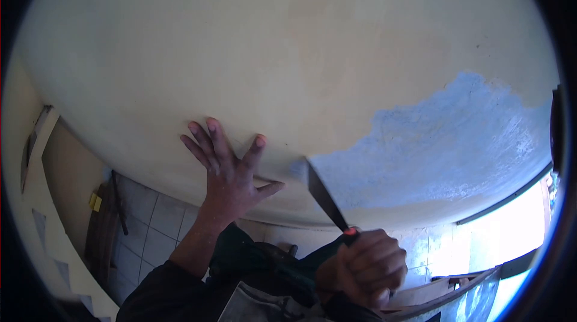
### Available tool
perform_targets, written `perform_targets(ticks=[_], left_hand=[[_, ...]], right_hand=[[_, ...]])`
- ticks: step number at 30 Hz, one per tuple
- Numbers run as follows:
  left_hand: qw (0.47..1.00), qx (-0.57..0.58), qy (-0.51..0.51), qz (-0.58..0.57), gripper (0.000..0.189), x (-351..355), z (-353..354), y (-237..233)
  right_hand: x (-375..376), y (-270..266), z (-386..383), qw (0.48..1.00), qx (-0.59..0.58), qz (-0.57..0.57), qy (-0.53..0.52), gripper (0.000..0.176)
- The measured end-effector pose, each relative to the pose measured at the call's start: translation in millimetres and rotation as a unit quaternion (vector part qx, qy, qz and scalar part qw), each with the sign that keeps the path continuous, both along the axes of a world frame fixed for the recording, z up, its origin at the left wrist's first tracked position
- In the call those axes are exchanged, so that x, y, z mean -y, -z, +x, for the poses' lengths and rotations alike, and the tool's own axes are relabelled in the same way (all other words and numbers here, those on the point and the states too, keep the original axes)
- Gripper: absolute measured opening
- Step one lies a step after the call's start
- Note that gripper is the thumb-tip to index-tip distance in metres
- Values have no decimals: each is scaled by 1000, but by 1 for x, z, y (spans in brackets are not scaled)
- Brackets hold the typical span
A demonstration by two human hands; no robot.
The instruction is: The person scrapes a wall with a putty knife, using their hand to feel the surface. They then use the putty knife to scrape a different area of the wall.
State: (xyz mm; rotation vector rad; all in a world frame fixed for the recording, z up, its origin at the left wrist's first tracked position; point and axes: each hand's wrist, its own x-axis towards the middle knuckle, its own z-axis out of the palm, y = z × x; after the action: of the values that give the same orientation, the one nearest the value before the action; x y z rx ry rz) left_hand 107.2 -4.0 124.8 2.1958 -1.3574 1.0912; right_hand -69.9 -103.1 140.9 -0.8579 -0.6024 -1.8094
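Observation:
My right hand is closed around the handle of a scraper, whose dark blade widens toward its tip. A spot of red shows where the blade meets the handle. The blade's edge touches the cream wall, at the left end of a rough-edged pale blue patch. To the left of the blade, my left hand lies against the wall with fingers spread and holds nothing. The handle is mostly hidden in my right fist.
Grey floor tiles lie below the wall. At the left are a dark brown wooden piece, a small yellow object and a pale, step-edged structure. Bright light comes from an opening at the right.

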Motion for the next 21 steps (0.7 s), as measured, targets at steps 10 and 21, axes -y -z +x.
perform_targets(ticks=[10,21], left_hand=[[1000,7,4,-1,123,4,2,-2],[1000,5,3,2,122,3,2,-1]], right_hand=[[0,7,-12,998,-41,-50,5,34],[-6,0,0,999,-16,-22,34,35]])
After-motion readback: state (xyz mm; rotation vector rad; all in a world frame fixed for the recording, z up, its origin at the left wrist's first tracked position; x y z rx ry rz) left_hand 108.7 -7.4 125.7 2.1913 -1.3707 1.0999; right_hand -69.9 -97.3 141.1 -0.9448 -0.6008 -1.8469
